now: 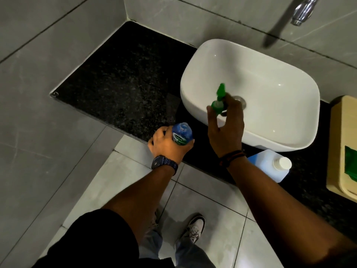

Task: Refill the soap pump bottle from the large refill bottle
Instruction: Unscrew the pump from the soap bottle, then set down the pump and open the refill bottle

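A small blue soap bottle point(182, 133) stands uncapped on the black counter's front edge, its round neck showing. My left hand point(166, 145) wraps around its side. Above the sink's front rim, my right hand point(225, 122) pinches the green pump head point(219, 99), lifted clear of the bottle and slightly blurred. The large refill bottle point(270, 167), translucent with blue liquid and a white cap, sits on the counter just right of my right wrist, capped.
A white basin point(251, 78) sits on the black granite counter point(125, 78). A chrome tap point(303, 10) sticks out of the wall above it. A beige box point(342, 144) with green contents stands at the right edge. My shoes are on the tiled floor below.
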The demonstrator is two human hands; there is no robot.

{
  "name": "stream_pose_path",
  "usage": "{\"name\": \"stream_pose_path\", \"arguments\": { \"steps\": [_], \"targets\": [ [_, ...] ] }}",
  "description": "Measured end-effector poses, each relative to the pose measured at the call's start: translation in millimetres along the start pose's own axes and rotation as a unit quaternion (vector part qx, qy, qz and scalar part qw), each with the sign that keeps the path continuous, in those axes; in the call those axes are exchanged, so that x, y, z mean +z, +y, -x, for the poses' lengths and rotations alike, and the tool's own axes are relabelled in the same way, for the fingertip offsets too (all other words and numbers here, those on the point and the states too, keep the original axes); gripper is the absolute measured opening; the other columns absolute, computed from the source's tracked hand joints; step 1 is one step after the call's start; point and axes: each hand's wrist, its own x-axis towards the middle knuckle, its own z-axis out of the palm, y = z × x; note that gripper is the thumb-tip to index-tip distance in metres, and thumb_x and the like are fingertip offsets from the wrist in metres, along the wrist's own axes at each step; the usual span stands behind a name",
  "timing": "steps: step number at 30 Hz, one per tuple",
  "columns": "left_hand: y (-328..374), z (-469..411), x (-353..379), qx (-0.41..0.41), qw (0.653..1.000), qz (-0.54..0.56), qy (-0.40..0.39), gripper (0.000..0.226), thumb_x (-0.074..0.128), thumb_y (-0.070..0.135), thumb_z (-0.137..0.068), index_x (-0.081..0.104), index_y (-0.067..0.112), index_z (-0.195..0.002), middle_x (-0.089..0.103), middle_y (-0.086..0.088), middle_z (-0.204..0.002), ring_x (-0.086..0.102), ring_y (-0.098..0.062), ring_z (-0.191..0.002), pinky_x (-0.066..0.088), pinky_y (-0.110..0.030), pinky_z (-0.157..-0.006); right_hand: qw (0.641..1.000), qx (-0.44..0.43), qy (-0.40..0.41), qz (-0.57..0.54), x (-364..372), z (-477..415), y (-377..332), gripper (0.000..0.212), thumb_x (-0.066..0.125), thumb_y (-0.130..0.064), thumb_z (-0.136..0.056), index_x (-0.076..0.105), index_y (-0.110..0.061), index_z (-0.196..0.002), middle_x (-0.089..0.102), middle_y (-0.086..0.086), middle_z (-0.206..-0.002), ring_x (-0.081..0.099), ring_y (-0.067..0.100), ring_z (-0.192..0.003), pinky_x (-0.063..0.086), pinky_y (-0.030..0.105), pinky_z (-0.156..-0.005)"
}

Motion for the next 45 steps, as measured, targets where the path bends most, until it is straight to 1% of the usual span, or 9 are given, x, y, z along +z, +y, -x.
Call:
{"name": "stream_pose_path", "arguments": {
  "steps": [3,7,11,23,27,32,34,40,45],
  "targets": [
    [-1.0,0.5,0.7,0.002,1.0,0.004,-0.005,0.077,0.077,0.06,-0.055,0.06,0.018,-0.117,0.054,-0.005,-0.123,0.046,-0.024,-0.118,0.028,-0.044,-0.103,0.984,-0.008,-0.143,0.107,-6.7,24.7,24.4,0.034,0.066,-0.019,-0.083,0.055,-0.006,-0.114,0.06,0.013,-0.099,0.053,0.025,-0.091,0.036,0.019,-0.08],
    [-2.8,1.1,0.3,0.004,1.0,0.009,-0.01,0.077,0.074,0.063,-0.058,0.058,0.021,-0.121,0.052,-0.002,-0.126,0.043,-0.021,-0.12,0.026,-0.04,-0.104,0.946,0.055,-0.258,0.188,-12.9,47.2,48.1,0.04,0.069,-0.02,-0.08,0.056,-0.007,-0.116,0.063,0.016,-0.105,0.053,0.034,-0.101,0.045,0.04,-0.086],
    [-3.8,1.2,2.0,0.011,1.0,0.011,-0.001,0.075,0.075,0.061,-0.058,0.059,0.02,-0.119,0.053,-0.003,-0.124,0.045,-0.021,-0.118,0.027,-0.04,-0.103,0.902,0.053,-0.332,0.273,-8.6,56.0,61.1,0.051,0.072,-0.027,-0.076,0.052,-0.009,-0.12,0.063,0.017,-0.106,0.052,0.036,-0.101,0.044,0.044,-0.085],
    [-11.0,1.6,11.8,0.033,0.998,0.033,0.038,0.076,0.076,0.06,-0.053,0.061,0.019,-0.114,0.055,-0.007,-0.122,0.05,-0.026,-0.114,0.033,-0.048,-0.099,0.882,0.07,-0.372,0.28,3.8,74.0,91.2,0.057,0.075,-0.03,-0.073,0.052,-0.013,-0.121,0.062,0.015,-0.109,0.05,0.036,-0.103,0.042,0.042,-0.081],
    [-10.5,1.0,10.8,0.031,0.999,0.032,0.028,0.08,0.077,0.061,-0.051,0.059,0.02,-0.117,0.055,-0.006,-0.123,0.05,-0.026,-0.114,0.034,-0.049,-0.099,0.89,0.081,-0.359,0.27,4.4,75.4,91.6,0.058,0.077,-0.032,-0.07,0.053,-0.013,-0.12,0.062,0.014,-0.109,0.05,0.035,-0.102,0.045,0.042,-0.081],
    [-12.8,-1.3,2.4,0.051,0.998,0.043,-0.018,0.116,0.079,0.065,-0.045,0.035,0.018,-0.141,0.046,-0.01,-0.138,0.042,-0.027,-0.126,0.036,-0.049,-0.102,0.909,0.1,-0.324,0.242,-3.1,74.4,81.2,0.06,0.076,-0.039,-0.07,0.053,-0.015,-0.121,0.06,0.011,-0.112,0.049,0.03,-0.106,0.044,0.041,-0.085],
    [-7.4,-3.1,-7.6,0.063,0.995,0.077,-0.016,0.117,0.078,0.066,-0.048,0.031,0.016,-0.143,0.044,-0.012,-0.14,0.04,-0.025,-0.129,0.037,-0.048,-0.103,0.924,0.093,-0.295,0.226,-8.9,69.4,72.2,0.056,0.073,-0.04,-0.072,0.054,-0.015,-0.118,0.061,0.009,-0.112,0.05,0.028,-0.107,0.043,0.037,-0.087],
    [51.1,-3.3,-42.6,0.158,0.978,0.127,0.051,0.079,0.064,0.065,-0.066,0.053,0.017,-0.128,0.049,-0.008,-0.134,0.043,-0.025,-0.125,0.038,-0.045,-0.101,0.988,0.063,-0.087,0.114,-51.2,41.3,33.9,0.033,0.068,-0.031,-0.08,0.059,-0.015,-0.107,0.063,0.004,-0.104,0.051,0.018,-0.102,0.038,0.021,-0.086],
    [111.1,28.7,-37.3,0.238,0.959,0.136,0.074,0.041,0.065,0.053,-0.075,0.072,0.021,-0.098,0.064,-0.002,-0.113,0.057,-0.025,-0.107,0.042,-0.038,-0.087,0.992,0.046,0.108,0.055,-124.8,38.7,42.4,0.025,0.067,-0.022,-0.081,0.059,-0.013,-0.103,0.061,0.001,-0.101,0.057,0.019,-0.092,0.049,0.034,-0.078]
  ]
}}
